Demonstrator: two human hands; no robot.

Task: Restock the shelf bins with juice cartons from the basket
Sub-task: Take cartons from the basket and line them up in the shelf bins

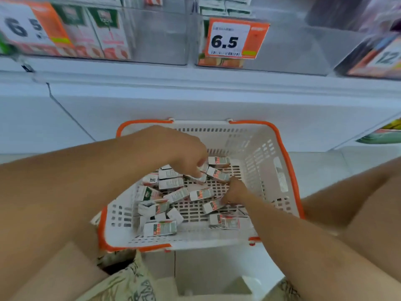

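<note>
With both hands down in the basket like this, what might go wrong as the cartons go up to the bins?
1. The left hand and right hand work close together among loose juice cartons, so a grabbed carton may slip.
2. The clear bins sit well above the basket; a carton could drop during the lift.

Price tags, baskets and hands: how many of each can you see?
Price tags: 3
Basket: 1
Hands, left hand and right hand: 2
Total: 6
</note>
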